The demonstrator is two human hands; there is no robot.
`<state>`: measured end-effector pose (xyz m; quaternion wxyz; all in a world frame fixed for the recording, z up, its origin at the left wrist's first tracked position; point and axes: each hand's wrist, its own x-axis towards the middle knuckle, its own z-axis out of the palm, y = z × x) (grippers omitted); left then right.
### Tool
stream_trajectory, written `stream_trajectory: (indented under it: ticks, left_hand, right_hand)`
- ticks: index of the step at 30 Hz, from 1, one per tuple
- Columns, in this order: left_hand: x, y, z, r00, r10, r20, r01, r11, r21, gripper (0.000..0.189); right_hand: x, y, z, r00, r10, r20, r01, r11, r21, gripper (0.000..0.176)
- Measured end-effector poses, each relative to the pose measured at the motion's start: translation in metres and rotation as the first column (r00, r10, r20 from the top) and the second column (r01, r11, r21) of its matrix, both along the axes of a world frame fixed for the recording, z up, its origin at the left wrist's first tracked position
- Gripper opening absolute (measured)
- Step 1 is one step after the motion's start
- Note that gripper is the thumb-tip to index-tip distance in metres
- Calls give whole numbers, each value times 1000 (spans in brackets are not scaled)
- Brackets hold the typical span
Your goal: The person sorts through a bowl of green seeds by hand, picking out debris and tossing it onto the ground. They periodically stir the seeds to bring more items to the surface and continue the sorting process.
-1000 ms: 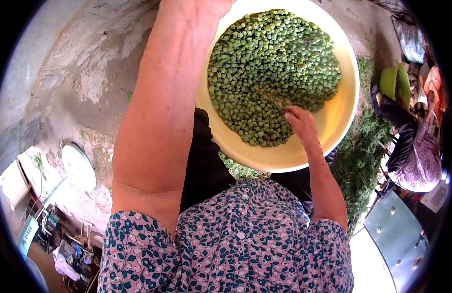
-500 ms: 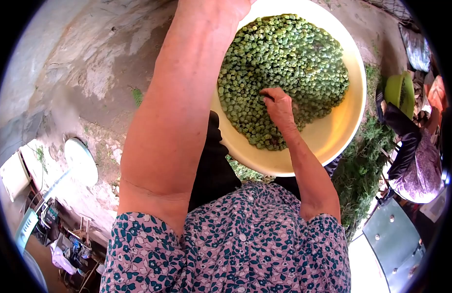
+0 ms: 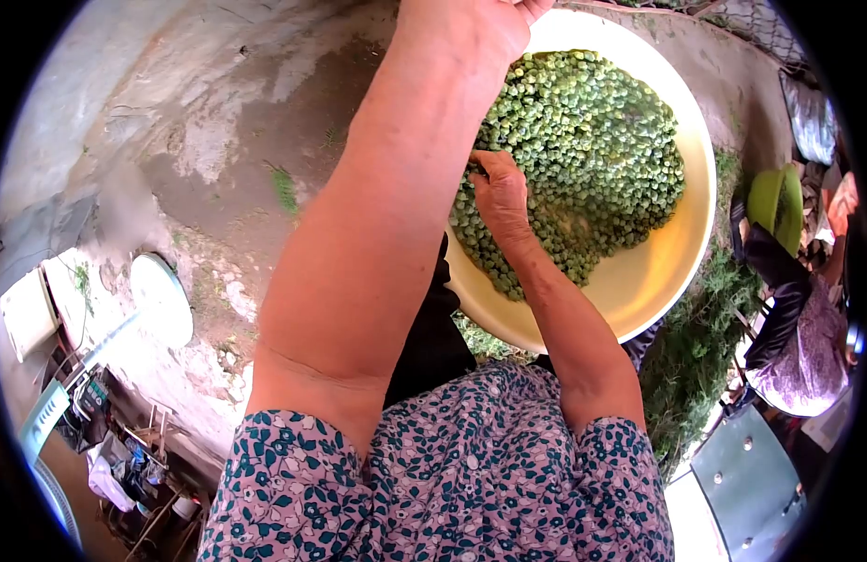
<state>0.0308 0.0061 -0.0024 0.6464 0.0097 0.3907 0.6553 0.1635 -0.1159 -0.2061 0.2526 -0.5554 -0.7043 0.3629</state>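
Observation:
A wide pale yellow basin [image 3: 672, 272] holds a heap of small green round pieces [image 3: 592, 122]. My right hand [image 3: 502, 192] is over the left part of the heap, its thumb and fingers pinched together; what they hold, if anything, is too small to name. My left forearm reaches up across the basin's left rim. At the top edge of the view, my left hand [image 3: 518, 21] is partly cut off, with its fingers mostly out of sight.
At the right, a person in dark and purple clothes sits near a green bowl [image 3: 776, 208]. Green plants [image 3: 700, 347] grow beside the basin. A round white object [image 3: 162, 300] and cluttered items are at the left. A grey-green panel [image 3: 750, 482] stands lower right.
My right hand has moved left across the heap, and a thinner patch shows among the green pieces. My left hand and forearm have shifted right in the view.

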Motion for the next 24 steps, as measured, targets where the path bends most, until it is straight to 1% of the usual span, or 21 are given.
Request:
stream_trajectory:
  ticks: [2, 3, 4, 6, 7, 8, 9, 10, 11, 12, 13, 14, 15, 19, 20, 21, 22, 24]
  left_hand:
    - [1, 0, 0, 999, -6, 33, 6, 1000, -9, 7]
    - [3, -4, 2, 1000, 4, 10, -5, 999, 39, 8]
    - [2, -3, 2, 1000, 7, 9, -7, 999, 43, 8]
    - [0, -1, 2, 999, -4, 32, 4, 1000, -9, 8]
    - [-1, -3, 2, 1000, -2, 31, 2, 1000, -6, 8]
    - [0, -7, 2, 1000, -6, 27, 5, 999, 41, 8]
    - [-1, -10, 3, 1000, -10, 22, 8, 996, 89, 8]
    - [-3, -8, 1, 1000, -7, 21, 5, 996, 91, 8]
    - [-4, -4, -1, 1000, -6, 27, 5, 999, 45, 8]
    - [-6, -1, -3, 999, -6, 38, 6, 1000, 1, 8]
    - [-6, -1, -3, 999, -5, 40, 4, 1000, 4, 8]
    - [-6, 0, -4, 999, -8, 36, 8, 1000, 8, 8]
    - [-5, 0, -4, 999, -13, 34, 13, 1000, 9, 8]
    - [-3, 0, -7, 999, -12, 41, 12, 1000, 9, 8]
    - [-3, 0, -8, 999, -4, 46, 3, 1000, 18, 8]
    - [-4, -1, -7, 999, 5, 50, -7, 999, 32, 8]
    - [-5, -2, -5, 999, 10, 45, -11, 999, 33, 8]
    - [-5, -6, -3, 999, 35, 41, -38, 998, 56, 7]
  right_hand:
    - [1, 2, -9, 999, 44, 11, -44, 998, -55, 21]
    - [0, 2, -11, 999, 50, 2, -50, 996, -69, 20]
    - [-1, 3, -12, 999, 52, 1, -52, 997, -65, 20]
    - [-2, 0, -13, 994, 33, 104, -23, 995, -96, 19]
    - [-3, 0, -9, 996, 21, 92, -10, 993, -115, 14]
    - [-3, 0, -12, 996, 22, 91, -12, 994, -112, 14]
    - [-2, 0, -14, 1000, -9, 20, 10, 996, -85, 13]
    - [-1, 0, -16, 998, -37, -53, 33, 998, -62, 11]
    - [3, 1, -18, 993, -38, -109, 23, 990, -141, 8]
    - [5, 2, -8, 993, -36, -108, 20, 990, -139, 8]
    - [7, 2, 7, 962, -152, -229, 57, 926, -372, 7]
    - [11, 3, 16, 905, -289, -312, 56, 808, -586, 6]
    - [16, 2, 15, 878, -306, -368, 31, 804, -594, 5]
    - [21, -1, 7, 905, -287, -313, 51, 805, -591, 9]
    - [21, -3, -5, 961, -118, -249, 19, 930, -366, 12]
    - [18, -3, -7, 989, 34, -142, -52, 991, -120, 16]
    - [14, -3, -9, 988, 39, -146, -57, 991, -119, 16]
    - [6, -6, -10, 988, 136, -72, -129, 987, 92, 22]
